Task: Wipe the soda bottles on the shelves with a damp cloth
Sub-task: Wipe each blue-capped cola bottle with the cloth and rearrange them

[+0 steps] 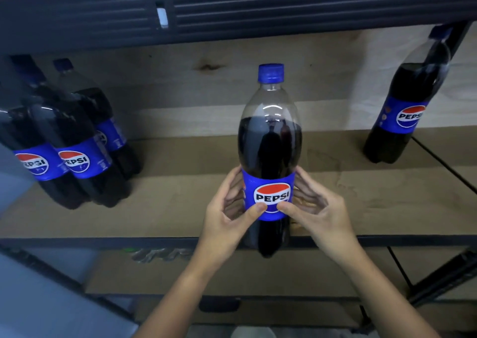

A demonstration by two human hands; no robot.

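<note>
A tall Pepsi bottle (269, 141) with a blue cap and blue label stands upright near the front edge of the cardboard-lined shelf (180, 208). My left hand (227, 213) grips its label from the left, thumb on the logo. My right hand (315, 208) grips it from the right, thumb also on the logo. No cloth is in view.
Three Pepsi bottles (74, 151) stand grouped at the shelf's left. One more Pepsi bottle (405, 110) stands at the back right. A dark metal shelf beam (258, 9) runs overhead, and a lower shelf (258, 281) shows beneath.
</note>
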